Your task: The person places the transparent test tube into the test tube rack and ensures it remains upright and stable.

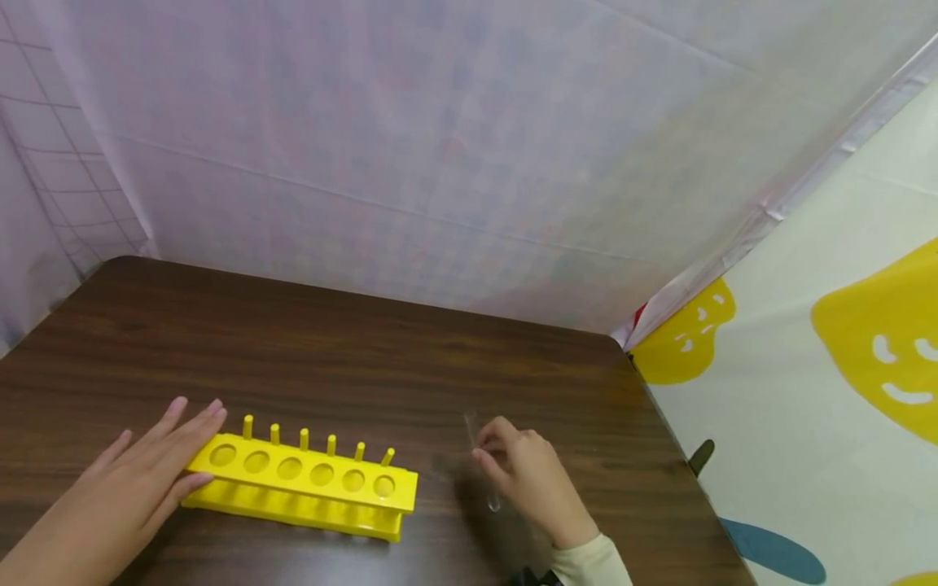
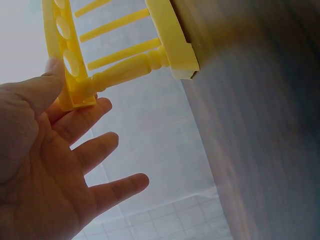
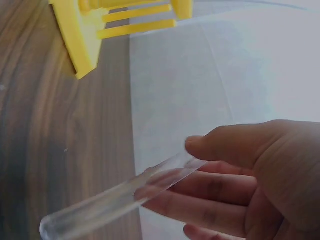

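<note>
A yellow test tube rack point(image 1: 306, 472) stands on the dark wooden table, with a row of round holes along its top and a row of upright pegs behind them. My left hand point(image 1: 139, 484) holds the rack's left end. In the left wrist view, the thumb and index finger of that hand point(image 2: 55, 165) pinch the end of the top plate, while the other fingers spread away from it. To the right of the rack, my right hand point(image 1: 533, 480) pinches a clear test tube point(image 3: 107, 205) between thumb and fingers. The tube's rounded end points down over the table.
The brown wood-grain table point(image 1: 352, 342) has rounded far corners. Behind it hangs a pale cloth point(image 1: 410, 146), and on the right a white sheet with yellow printed shapes point(image 1: 879, 334) borders the table edge.
</note>
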### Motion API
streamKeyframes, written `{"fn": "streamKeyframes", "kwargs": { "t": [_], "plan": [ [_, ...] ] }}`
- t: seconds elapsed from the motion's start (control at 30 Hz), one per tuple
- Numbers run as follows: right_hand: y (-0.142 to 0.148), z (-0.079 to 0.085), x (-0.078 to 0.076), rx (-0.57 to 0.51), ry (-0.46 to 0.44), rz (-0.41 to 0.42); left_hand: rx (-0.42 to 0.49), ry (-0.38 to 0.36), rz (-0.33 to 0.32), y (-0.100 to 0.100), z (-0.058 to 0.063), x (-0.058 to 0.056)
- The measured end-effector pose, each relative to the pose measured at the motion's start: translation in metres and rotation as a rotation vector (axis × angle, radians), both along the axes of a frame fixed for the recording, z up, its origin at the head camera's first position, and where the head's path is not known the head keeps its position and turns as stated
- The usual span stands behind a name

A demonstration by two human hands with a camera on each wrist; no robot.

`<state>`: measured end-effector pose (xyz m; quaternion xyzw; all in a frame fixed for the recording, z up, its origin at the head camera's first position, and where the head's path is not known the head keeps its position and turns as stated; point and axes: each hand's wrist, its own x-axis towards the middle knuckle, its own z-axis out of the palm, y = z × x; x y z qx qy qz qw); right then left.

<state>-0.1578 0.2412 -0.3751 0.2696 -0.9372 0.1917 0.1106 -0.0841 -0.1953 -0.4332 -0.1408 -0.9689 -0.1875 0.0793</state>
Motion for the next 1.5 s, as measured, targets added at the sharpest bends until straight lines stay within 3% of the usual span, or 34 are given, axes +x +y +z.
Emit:
{"fn": "streamKeyframes", "kwargs": {
  "t": [0.23, 0.47, 0.73, 0.93, 1.17, 1.5],
  "plan": [
    [-0.003, 0.01, 0.005, -0.164, 0.035, 0.025, -0.002, 0.012, 0.004, 0.001, 0.0, 0.0],
    [-0.007, 0.021, 0.012, -0.308, -0.002, 0.102, -0.005, -0.008, 0.0, 0.0, 0.002, -0.001],
    [-0.015, 0.028, 0.015, -0.319, 0.064, 0.101, 0.007, 0.077, -0.006, 0.0, -0.001, 0.0],
    [-0.019, 0.03, 0.015, -0.356, 0.115, 0.098, 0.005, 0.052, 0.0, 0.001, 0.0, 0.0],
    [-0.024, 0.032, 0.016, -0.424, 0.185, 0.125, 0.003, 0.125, -0.006, 0.002, -0.002, 0.0],
    [-0.032, 0.032, 0.016, -0.491, 0.232, 0.169, 0.006, 0.154, -0.004, 0.001, -0.004, 0.001]
  ]
}}
